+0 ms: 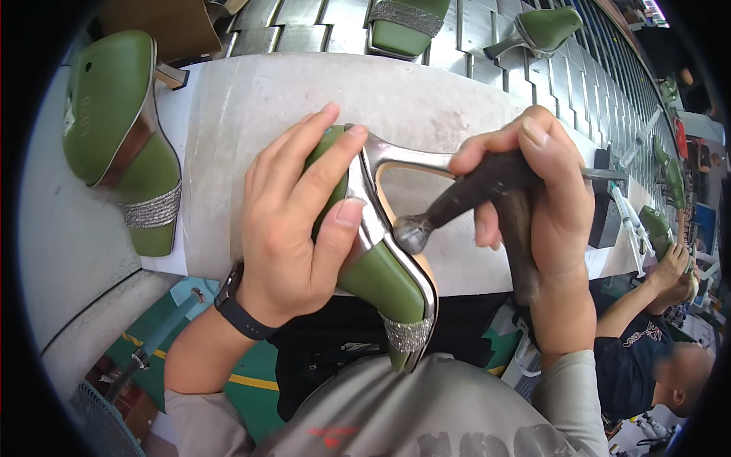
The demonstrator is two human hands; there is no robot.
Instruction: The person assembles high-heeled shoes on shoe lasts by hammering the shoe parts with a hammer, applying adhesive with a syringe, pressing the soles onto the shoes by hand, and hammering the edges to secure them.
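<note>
My left hand (293, 213) wraps over the back of a high-heeled sandal fitted on a green shoe last (384, 282). The sandal lies on its side, its slim metallic heel (415, 158) pointing right and its glittery toe strap (407, 335) toward my body. In my right hand (560, 190) is a dark hammer (480, 186), gripped close to its head. The hammer's rounded metal face is at the edge of the sole, below the heel; whether it touches cannot be told.
Another sandal on a green last (122, 145) stands at the left of the pale worktable (228, 114). Beyond runs a metal slat conveyor (289, 34) carrying more lasts (548, 32). Glue syringes (632, 221) and a black block (605, 206) are at the right, near a co-worker (647, 358).
</note>
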